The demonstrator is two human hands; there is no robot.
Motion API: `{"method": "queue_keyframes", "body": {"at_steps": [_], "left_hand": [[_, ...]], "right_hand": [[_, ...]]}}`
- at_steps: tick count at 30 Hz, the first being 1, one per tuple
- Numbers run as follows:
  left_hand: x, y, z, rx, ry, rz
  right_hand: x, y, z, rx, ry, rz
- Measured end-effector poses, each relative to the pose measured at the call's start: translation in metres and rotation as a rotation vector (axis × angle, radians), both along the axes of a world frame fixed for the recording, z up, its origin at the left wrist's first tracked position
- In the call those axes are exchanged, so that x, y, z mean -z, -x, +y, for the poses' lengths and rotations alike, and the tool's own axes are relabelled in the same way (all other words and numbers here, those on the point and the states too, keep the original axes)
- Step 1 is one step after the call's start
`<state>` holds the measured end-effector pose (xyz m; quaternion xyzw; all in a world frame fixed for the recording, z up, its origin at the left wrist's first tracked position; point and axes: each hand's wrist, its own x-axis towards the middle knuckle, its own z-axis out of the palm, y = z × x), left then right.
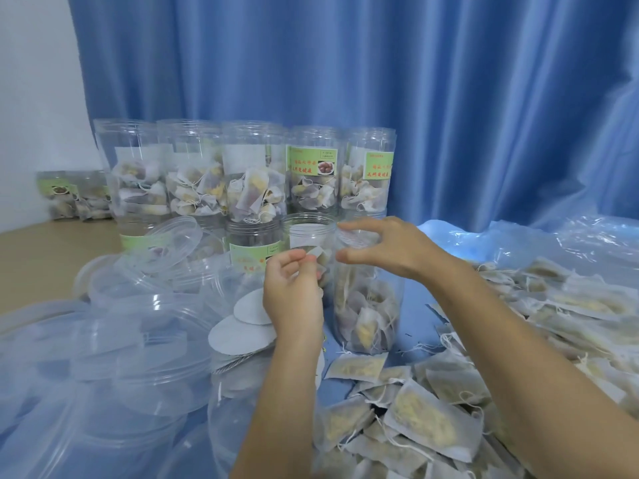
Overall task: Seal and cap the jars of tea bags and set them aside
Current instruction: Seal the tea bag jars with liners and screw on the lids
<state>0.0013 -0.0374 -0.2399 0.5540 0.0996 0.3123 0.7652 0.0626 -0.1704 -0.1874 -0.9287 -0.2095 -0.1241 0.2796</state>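
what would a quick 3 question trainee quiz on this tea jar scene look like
1. True or false: the jar under the right hand already wears a lid.
2. What does the left hand pinch? A) a small white piece B) a clear lid C) a string
3. Fill in: the white seal discs lie to the ____ of that jar, as the camera sees it.

Key:
1. False: its mouth is uncapped.
2. A. What the piece is cannot be told.
3. Left, beside the clear lids; loose tea bags are heaped on the other side.
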Motion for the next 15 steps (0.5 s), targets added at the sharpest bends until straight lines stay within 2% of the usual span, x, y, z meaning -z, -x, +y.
{"method": "queue_keyframes", "body": {"at_steps": [6, 10, 12, 15], "left_hand": [[-0.002, 0.004, 0.000, 0.061, 0.022, 0.012], [-0.006, 0.004, 0.000, 0.086, -0.025, 0.011], [-0.011, 0.005, 0.003, 0.092, -0.030, 0.010], [-0.019, 0.007, 0.010, 0.094, -0.002, 0.025]], "right_hand": [[0.006, 0.005, -0.001, 0.021, 0.026, -0.045], [0.007, 0.014, 0.000, 0.012, 0.007, -0.148], [0.003, 0.019, -0.001, -0.009, -0.044, -0.201], [-0.010, 0.028, -0.011, -0.058, -0.240, -0.245]]}}
